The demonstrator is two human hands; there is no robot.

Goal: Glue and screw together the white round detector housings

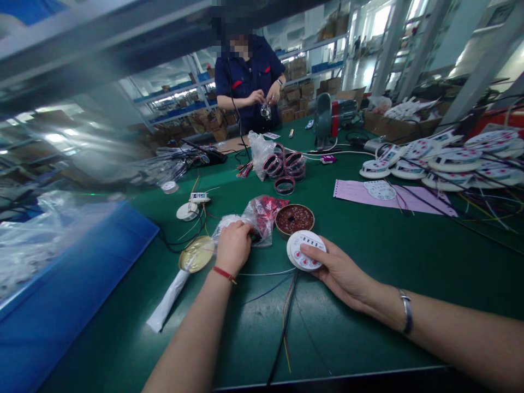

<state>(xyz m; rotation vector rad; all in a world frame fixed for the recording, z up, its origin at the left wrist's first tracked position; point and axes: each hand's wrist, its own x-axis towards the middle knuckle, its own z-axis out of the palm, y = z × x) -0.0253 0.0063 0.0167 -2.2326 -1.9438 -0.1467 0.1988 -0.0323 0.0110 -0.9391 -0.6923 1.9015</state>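
My right hand (344, 273) holds a round white meter register (306, 251), its dial face up, with the thumb on top. Black, yellow and other thin wires (286, 327) hang from it onto the table. My left hand (234, 245) reaches to the clear plastic bags (262, 218), one with red parts inside. Its fingers are bent at the bag, and what they pinch, if anything, is hidden. Just behind the register stands a round tin (295, 218) of small dark pieces. Left of my left hand is a yellowish round lid (197, 253) with a white-wrapped stick (172, 300) across it.
A blue bin (102, 267) of bagged parts fills the left. More registers with wires (442, 158) are piled at right beside a pink sheet (388, 196). Dark rings (284, 164) and a motor-like machine (327, 120) sit behind. A co-worker (249, 82) stands across the green table (347, 338).
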